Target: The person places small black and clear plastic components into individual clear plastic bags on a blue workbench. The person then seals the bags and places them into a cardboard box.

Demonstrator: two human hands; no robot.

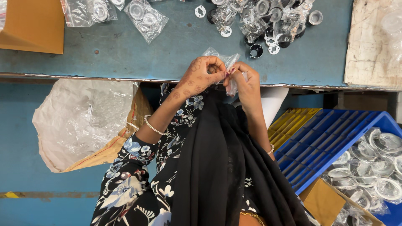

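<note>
Two hands on one tiny clear plastic bag at the bench's near edge: our left hand and right hand pinch it shut-fingered. We'd guess it's featherlight, floppy and slippery, so grip near the mouth.

Scuffed blue-grey worktop, chipped front edge. Far edge: clear plastic bags of round parts, a heap of bagged and loose rings and black caps. Brown cardboard box at far left corner, worn white board at right edge.
</note>
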